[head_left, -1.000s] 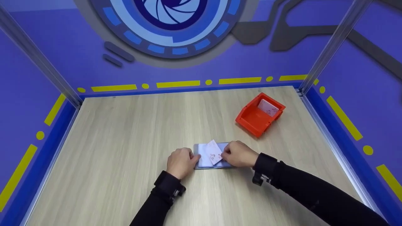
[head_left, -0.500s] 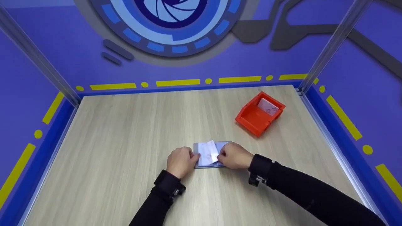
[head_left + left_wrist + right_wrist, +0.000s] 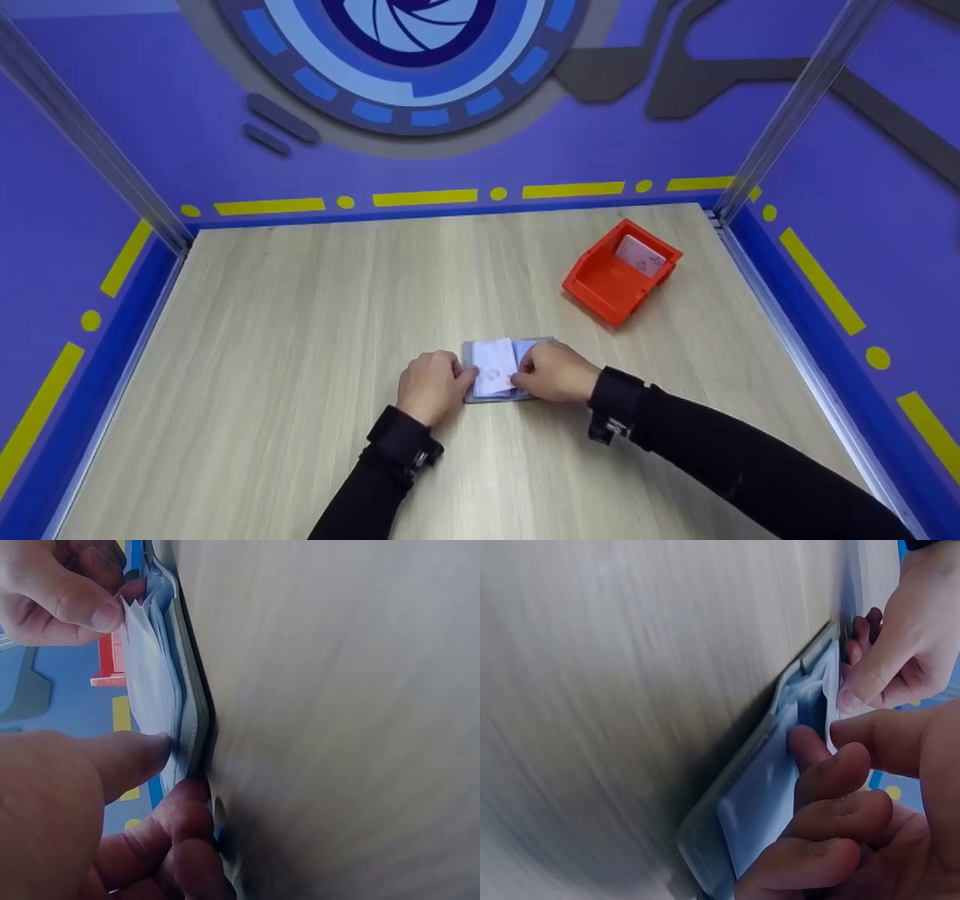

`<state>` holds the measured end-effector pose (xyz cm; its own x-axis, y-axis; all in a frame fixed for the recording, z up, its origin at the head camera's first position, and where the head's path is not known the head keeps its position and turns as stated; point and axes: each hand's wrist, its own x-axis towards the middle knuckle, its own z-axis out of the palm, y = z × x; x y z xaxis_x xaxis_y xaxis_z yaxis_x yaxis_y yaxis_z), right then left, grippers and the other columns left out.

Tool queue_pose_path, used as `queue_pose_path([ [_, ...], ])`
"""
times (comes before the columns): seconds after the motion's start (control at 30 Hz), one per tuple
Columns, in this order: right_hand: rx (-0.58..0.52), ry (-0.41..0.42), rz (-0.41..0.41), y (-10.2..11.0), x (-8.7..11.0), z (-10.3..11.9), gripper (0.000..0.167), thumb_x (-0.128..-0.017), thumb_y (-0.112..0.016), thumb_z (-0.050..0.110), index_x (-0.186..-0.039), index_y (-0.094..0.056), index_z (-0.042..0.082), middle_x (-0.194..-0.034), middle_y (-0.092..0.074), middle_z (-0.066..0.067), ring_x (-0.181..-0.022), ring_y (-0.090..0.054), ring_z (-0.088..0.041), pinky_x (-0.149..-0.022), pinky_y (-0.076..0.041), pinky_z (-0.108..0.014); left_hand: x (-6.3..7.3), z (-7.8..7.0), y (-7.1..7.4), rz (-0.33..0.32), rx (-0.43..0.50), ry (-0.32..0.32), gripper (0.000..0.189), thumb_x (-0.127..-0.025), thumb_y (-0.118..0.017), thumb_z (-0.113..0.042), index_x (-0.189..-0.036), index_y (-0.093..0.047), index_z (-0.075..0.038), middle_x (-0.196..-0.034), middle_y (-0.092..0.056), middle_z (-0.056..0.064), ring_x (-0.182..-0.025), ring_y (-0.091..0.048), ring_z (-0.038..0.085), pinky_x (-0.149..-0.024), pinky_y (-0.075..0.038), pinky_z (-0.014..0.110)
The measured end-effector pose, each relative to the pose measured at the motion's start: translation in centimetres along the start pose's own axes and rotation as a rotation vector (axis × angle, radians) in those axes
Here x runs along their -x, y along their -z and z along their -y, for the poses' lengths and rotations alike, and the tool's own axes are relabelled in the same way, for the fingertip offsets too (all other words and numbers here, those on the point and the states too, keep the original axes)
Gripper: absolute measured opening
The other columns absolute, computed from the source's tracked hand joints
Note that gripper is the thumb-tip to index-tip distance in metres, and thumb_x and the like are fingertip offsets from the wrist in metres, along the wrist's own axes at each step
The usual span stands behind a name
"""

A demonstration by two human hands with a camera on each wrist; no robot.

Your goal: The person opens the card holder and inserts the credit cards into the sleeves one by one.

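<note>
A grey card holder (image 3: 468, 352) with clear plastic sleeves lies open on the table. A pale pink-and-white card (image 3: 493, 361) lies over its left side, roughly lined up with the sleeves. My left hand (image 3: 431, 386) grips the holder's left edge, thumb on top and fingers curled at the edge below. My right hand (image 3: 559, 371) pinches the right edge of the card between thumb and index finger. In the right wrist view, the holder's right half (image 3: 705, 859) lies beneath the right fingers. Whether the card is inside a sleeve I cannot tell.
An orange-red bin (image 3: 606, 300) stands at the back right, with a pink-patterned card (image 3: 640, 256) leaning inside. Blue-purple panels (image 3: 450, 169) enclose the wooden table (image 3: 315, 322) at the back and sides.
My right hand has moved left with the card. The card, tilted across the middle before, now lies straighter over the left side. My left hand has stayed in place.
</note>
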<state>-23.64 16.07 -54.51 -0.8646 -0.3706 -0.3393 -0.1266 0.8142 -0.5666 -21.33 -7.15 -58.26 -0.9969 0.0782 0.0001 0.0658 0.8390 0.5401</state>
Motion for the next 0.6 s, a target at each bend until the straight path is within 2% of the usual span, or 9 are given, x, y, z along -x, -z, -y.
queue_pose_path([
  [0.27, 0.002, -0.01, -0.016, 0.16, -0.65, -0.21, 0.027, -0.102, -0.074, 0.023, -0.076, -0.078, 0.015, -0.069, -0.056, 0.006, -0.071, -0.053, -0.014, -0.066, -0.041, -0.029, -0.1, -0.1, 0.04, 0.005, 0.013, 0.017, 0.042, -0.1, -0.079, -0.039, -0.069, -0.062, -0.018, -0.069, -0.058, -0.004, -0.06, -0.051, 0.015, -0.057, -0.036, 0.032],
  [0.6, 0.026, 0.039, -0.017, -0.4, -0.84, 0.21, 0.037, -0.1, -0.07, 0.018, -0.065, -0.06, 0.018, -0.063, -0.049, 0.007, -0.063, -0.049, -0.012, -0.059, -0.037, -0.028, 0.02, -0.12, 0.06, -0.006, 0.018, 0.006, 0.042, -0.099, -0.079, -0.036, -0.068, -0.06, -0.018, -0.069, -0.056, -0.004, -0.06, -0.05, 0.016, -0.058, -0.036, 0.033],
])
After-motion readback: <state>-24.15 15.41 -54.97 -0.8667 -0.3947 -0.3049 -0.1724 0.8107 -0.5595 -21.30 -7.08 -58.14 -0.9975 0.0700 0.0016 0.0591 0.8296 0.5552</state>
